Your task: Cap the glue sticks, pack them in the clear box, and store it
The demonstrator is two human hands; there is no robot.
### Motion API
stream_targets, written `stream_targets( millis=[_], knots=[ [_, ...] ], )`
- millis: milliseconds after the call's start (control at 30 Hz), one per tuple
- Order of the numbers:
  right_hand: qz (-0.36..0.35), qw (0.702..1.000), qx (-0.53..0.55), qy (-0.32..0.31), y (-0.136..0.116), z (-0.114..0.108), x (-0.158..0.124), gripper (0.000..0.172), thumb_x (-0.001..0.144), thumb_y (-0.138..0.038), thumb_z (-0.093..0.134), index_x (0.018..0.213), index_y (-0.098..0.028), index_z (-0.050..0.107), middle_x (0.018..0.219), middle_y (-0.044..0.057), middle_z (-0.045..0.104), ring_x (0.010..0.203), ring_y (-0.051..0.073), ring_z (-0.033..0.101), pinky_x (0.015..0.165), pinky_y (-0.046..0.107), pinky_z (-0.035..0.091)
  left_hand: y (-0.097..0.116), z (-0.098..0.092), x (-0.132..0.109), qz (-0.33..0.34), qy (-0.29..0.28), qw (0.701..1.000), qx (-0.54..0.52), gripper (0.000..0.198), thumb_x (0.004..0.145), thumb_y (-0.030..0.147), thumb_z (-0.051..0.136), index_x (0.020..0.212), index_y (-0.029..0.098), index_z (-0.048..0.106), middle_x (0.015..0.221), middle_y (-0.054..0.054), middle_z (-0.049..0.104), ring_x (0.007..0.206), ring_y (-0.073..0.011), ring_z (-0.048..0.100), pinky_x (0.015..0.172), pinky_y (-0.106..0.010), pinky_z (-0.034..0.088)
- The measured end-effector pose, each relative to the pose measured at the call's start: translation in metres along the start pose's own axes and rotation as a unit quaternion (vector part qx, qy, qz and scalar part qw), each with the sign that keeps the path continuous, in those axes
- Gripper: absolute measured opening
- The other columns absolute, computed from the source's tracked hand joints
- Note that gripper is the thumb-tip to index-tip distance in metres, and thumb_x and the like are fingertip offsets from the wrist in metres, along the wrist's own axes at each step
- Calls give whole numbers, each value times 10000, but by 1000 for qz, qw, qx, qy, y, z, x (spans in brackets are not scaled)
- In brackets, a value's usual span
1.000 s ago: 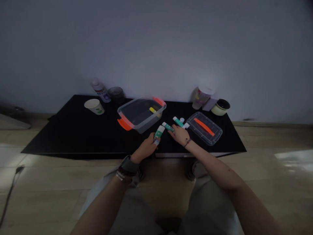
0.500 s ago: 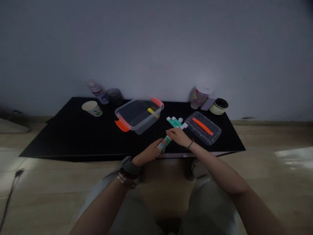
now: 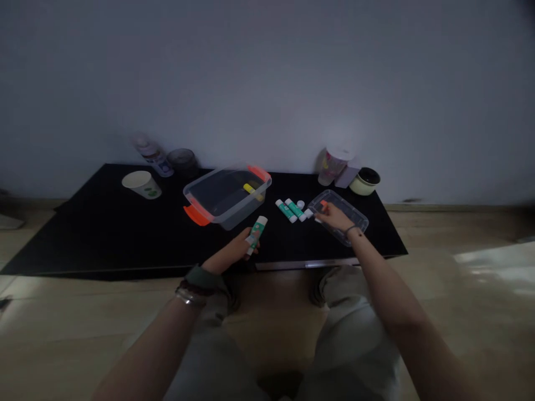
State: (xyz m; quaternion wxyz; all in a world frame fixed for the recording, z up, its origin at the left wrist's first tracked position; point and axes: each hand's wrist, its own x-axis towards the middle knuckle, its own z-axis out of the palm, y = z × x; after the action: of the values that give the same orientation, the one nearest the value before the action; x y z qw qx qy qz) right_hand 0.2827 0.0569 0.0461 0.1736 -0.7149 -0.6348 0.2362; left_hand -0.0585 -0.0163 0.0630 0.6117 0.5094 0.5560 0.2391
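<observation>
My left hand (image 3: 243,245) is closed round a green and white glue stick (image 3: 258,227), held tilted near the table's front edge. Over the clear lid with the orange handle (image 3: 357,220), my right hand (image 3: 333,216) has its fingers together at a small white piece (image 3: 318,220), perhaps a cap. Two green glue sticks (image 3: 296,210) lie side by side to the left of the lid, with white caps (image 3: 300,204) beside them. The clear box with orange clips (image 3: 238,213) stands left of them, a yellow stick (image 3: 253,192) inside.
On the black table (image 3: 104,234), a paper cup (image 3: 144,185), a bottle (image 3: 154,159) and a dark cup (image 3: 184,162) stand at the left. At the back right are a patterned cup (image 3: 332,167), a pale box (image 3: 348,175) and a cream pot (image 3: 363,184).
My hands have moved apart. The left one has shifted left with the glue stick, now more upright; the right one has left the stick and moved right over the lid. The view has shifted slightly.
</observation>
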Motion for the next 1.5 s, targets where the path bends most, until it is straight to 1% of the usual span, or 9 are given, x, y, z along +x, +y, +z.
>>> stream_targets(
  millis=[133, 333, 500, 900, 1100, 1200, 1300, 1400, 1500],
  knots=[
    [-5, 994, -80, -74, -6, 39, 5, 187, 835, -316, 712, 896, -150, 652, 861, 44, 700, 777, 153, 641, 703, 240, 449, -16, 8, 38, -26, 49, 982, 179, 281, 923, 392, 503, 1094, 170, 481, 891, -62, 619, 791, -194, 624, 602, -254, 477],
    [-33, 998, -59, 2, -6, 50, 18, 234, 807, -255, 760, 994, -155, 659, 929, 68, 718, 859, 176, 674, 744, 249, 477, -22, 17, 70, 49, 112, 897, 425, 301, 910, 217, 506, 1172, 75, 546, 1187, -205, 604, 1140, -283, 597, 977, -362, 442],
    [-41, 998, -27, 33, -2, 51, 22, 198, 854, -229, 694, 1030, -153, 645, 885, 58, 708, 820, 174, 671, 752, 267, 490, -11, 28, 82, 42, 138, 867, 477, 316, 946, 276, 490, 1185, 89, 577, 1179, -191, 608, 1123, -284, 612, 940, -343, 460],
    [-99, 989, -92, -64, -4, 50, 11, 401, 757, -376, 814, 1049, -157, 648, 991, 79, 706, 892, 201, 661, 762, 277, 468, 8, 37, 73, 36, 178, 832, 524, 342, 963, 300, 482, 1250, 122, 538, 1258, -169, 565, 1199, -301, 535, 866, -351, 503],
    [-125, 989, -73, 31, -16, 34, 8, 247, 879, -381, 675, 973, -154, 647, 937, 87, 701, 861, 200, 648, 773, 294, 465, 23, 38, 50, 96, 207, 811, 539, 350, 953, 279, 494, 1276, 153, 542, 1263, -158, 562, 1198, -305, 518, 787, -343, 523],
    [-160, 983, -8, 90, -46, 20, 10, 184, 916, -320, 597, 992, -158, 638, 902, 71, 696, 793, 180, 637, 756, 290, 473, 26, 41, 35, 145, 181, 810, 539, 312, 962, 297, 487, 1238, 182, 578, 1219, -137, 590, 1168, -288, 543, 794, -336, 516],
    [-245, 964, 24, 100, -103, 19, 20, 200, 938, -292, 534, 1041, -153, 633, 936, 75, 694, 801, 176, 631, 771, 291, 484, 28, 47, 22, 152, 140, 816, 539, 274, 978, 298, 459, 1174, 186, 615, 1151, -124, 633, 1086, -271, 599, 772, -340, 509],
    [-334, 940, -36, 54, -172, 35, 42, 239, 948, -248, 506, 1119, -144, 635, 1063, 100, 698, 962, 195, 633, 896, 309, 477, 32, 53, 12, 147, 114, 824, 535, 255, 981, 280, 451, 1127, 178, 634, 1101, -113, 670, 1027, -272, 639, 751, -351, 505],
    [-317, 932, -167, -48, -229, 64, 73, 319, 930, -170, 507, 1220, -128, 631, 1165, 125, 695, 1082, 219, 628, 958, 328, 470, 34, 58, 2, 142, 100, 833, 525, 247, 980, 268, 455, 1115, 172, 639, 1070, -116, 687, 995, -278, 659, 750, -354, 503]
  ],
)
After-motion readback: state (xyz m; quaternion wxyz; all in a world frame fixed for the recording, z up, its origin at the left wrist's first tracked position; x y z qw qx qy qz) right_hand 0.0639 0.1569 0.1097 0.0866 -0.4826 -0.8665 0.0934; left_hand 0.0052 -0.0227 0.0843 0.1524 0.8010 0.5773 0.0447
